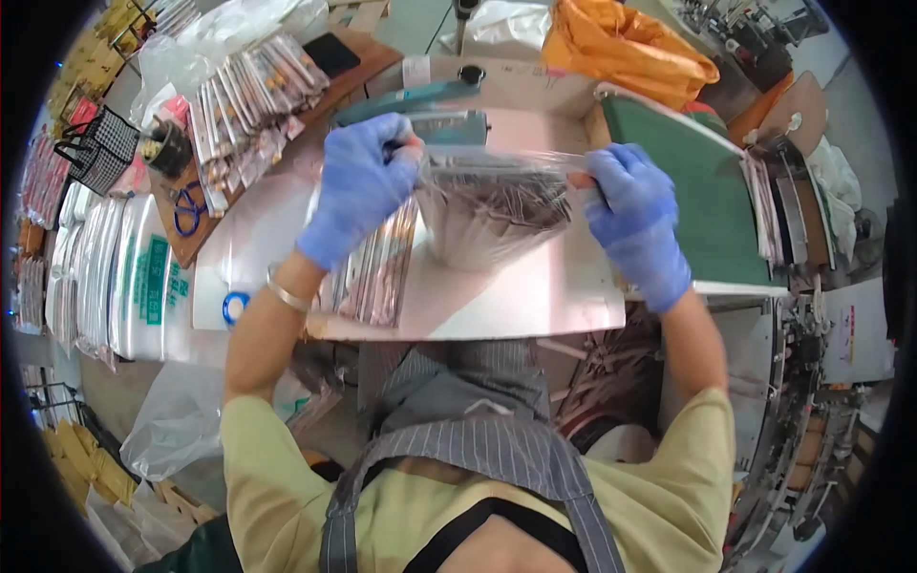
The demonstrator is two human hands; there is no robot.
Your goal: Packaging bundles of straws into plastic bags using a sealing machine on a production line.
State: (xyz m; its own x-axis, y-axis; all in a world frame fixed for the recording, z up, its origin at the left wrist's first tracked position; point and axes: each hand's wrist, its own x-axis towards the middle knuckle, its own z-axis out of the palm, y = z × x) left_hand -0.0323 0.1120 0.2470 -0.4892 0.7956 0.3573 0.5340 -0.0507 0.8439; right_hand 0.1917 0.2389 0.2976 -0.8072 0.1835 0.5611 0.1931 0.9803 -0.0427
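Note:
Both my hands wear blue gloves. My left hand [365, 181] is closed on the upper left corner of a clear plastic bag [497, 215]. The opposite corner is pinched in my right hand [638, 220], so the top edge is stretched between them. Dark, thin pieces show through the film in the bag's upper part; motion blur hides what they are. Just beyond the bag stands a teal bar-shaped device, seemingly a heat sealer [444, 127], its arm [411, 100] raised. A row of flat printed packets [377, 272] lies on the white table beneath my left wrist.
More packets [253, 91] are heaped on a brown board at the far left, near blue-handled scissors [188, 210]. A tape roll [235, 307] lies by the table's left side. An orange sack [621, 48] stands behind, and a green panel [678, 191] lies to the right.

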